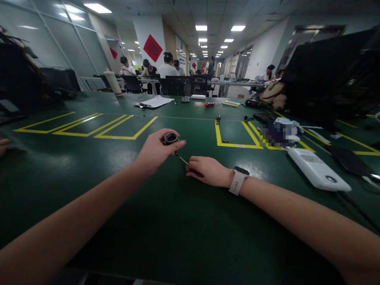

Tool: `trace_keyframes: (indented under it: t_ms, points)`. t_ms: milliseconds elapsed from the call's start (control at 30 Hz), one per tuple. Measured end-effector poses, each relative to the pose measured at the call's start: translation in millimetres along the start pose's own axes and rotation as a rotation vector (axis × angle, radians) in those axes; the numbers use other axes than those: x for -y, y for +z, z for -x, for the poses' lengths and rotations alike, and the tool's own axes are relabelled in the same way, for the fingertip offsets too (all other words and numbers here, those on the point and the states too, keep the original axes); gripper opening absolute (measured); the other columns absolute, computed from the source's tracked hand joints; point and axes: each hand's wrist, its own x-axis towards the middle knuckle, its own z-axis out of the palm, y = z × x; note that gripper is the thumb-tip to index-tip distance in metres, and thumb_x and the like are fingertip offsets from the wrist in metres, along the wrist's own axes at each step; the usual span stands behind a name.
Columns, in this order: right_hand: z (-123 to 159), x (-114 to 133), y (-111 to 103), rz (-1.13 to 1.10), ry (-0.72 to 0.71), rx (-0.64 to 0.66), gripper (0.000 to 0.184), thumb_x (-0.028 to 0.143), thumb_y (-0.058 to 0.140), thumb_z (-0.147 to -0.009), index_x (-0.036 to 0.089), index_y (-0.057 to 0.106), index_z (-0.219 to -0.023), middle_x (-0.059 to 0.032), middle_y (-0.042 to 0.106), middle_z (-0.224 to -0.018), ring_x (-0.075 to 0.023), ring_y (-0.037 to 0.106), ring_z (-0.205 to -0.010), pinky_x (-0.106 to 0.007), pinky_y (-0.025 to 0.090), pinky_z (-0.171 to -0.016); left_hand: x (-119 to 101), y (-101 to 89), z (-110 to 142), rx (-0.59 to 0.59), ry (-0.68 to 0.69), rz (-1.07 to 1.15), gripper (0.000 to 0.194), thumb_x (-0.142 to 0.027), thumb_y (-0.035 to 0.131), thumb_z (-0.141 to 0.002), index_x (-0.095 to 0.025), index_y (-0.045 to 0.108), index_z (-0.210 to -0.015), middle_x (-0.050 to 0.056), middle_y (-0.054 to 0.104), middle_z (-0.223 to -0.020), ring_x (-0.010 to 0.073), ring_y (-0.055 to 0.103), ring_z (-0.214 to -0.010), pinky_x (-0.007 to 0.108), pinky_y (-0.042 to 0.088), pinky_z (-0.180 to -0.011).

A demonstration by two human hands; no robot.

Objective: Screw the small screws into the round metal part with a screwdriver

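My left hand [154,152] is closed round a dark, round ring-shaped part [171,137], its open mouth facing up and towards me. My right hand [209,171], a watch on its wrist, is closed on a thin metal rod [183,160]. The rod's tip end points up and left at the underside of the round part; whether they touch I cannot tell. Any handle of the rod is hidden inside the right fist. Both hands are just above the green table [166,221].
Yellow tape outlines mark the table. Beyond the hands lie a small dark metal part [219,118], small dark pieces [225,141], a red screwdriver [209,105] and papers [156,101]. A white power bank [319,169] lies at right. Another person's hand [3,145] shows at far left.
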Motion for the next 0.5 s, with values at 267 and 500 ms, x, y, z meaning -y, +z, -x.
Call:
trace_keyframes:
  t_ms: [267,500]
  points:
    - [30,33,-6,0.007,0.026,0.056,0.014,0.022,0.044,-0.090,0.014,0.056,-0.092,-0.0071,0.058,-0.090,-0.0149,0.053,-0.075,-0.026,0.043,-0.064,-20,0.1,21,0.052,-0.272,0.425,0.030,-0.018,0.072,-0.063,-0.013,0.059,-0.089,0.001,0.062,-0.074,0.0094,0.058,-0.059,0.021,0.045,-0.053]
    - [63,75,-11,-0.119,-0.004,0.103,0.013,0.018,0.044,-0.089,0.015,0.056,-0.092,-0.0059,0.059,-0.088,-0.0152,0.051,-0.076,-0.028,0.043,-0.066,-34,2.8,41,0.130,-0.368,0.658,0.017,-0.009,0.060,-0.072,-0.011,0.063,-0.089,0.007,0.067,-0.086,0.0168,0.066,-0.076,0.029,0.053,-0.071]
